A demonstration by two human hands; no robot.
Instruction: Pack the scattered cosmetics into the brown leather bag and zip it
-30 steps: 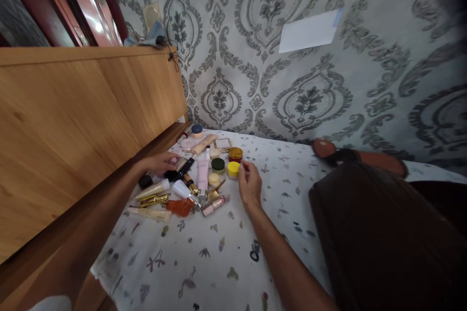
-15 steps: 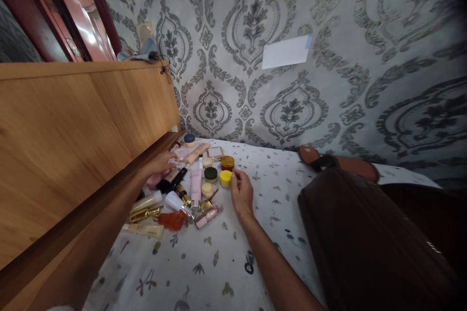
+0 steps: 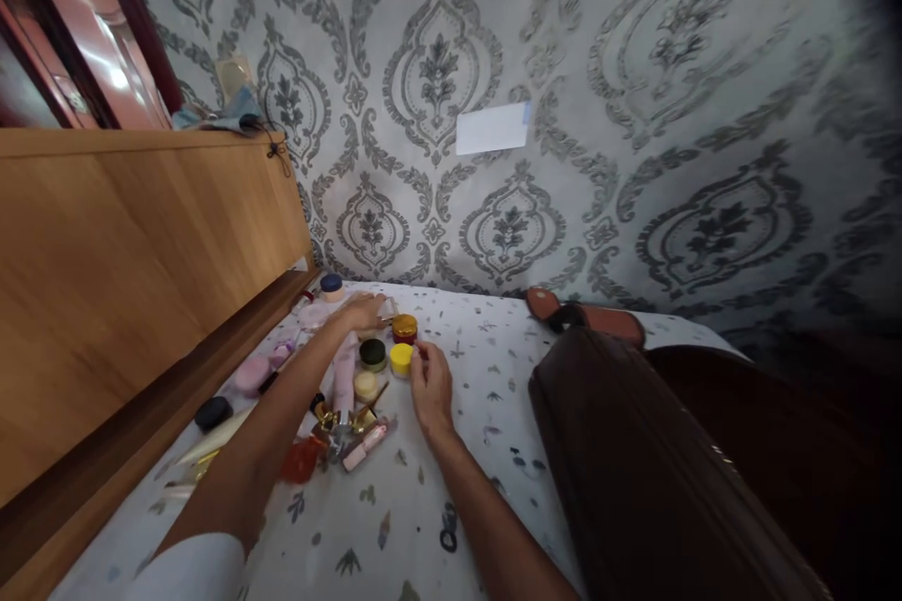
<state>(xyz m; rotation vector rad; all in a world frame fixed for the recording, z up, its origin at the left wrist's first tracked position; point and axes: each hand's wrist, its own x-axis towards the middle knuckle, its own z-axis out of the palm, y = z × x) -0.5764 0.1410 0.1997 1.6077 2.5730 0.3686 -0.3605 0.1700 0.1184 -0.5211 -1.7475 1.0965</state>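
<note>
My left hand reaches over the back of the cosmetics, its fingers at a small clear-and-white case; whether it grips the case is unclear. Beside the yellow-lidded jar is my right hand, fingers bent and fingertips at the jar's right side. A gold-lidded red jar stands just behind, and a dark-lidded jar to the left. Nearer lie a cream-coloured jar, a pink tube, a pink box and an orange item. My left forearm hides several items.
A dark brown bag with a tan strap lies on the right of the patterned sheet. A wooden panel borders the left side. Behind is a patterned wall. Near the panel stand a blue-lidded jar and a black lid.
My left hand has moved right and forward, from the left-side items to the small case at the back. My right hand stays by the yellow-lidded jar. The view has turned slightly right.
</note>
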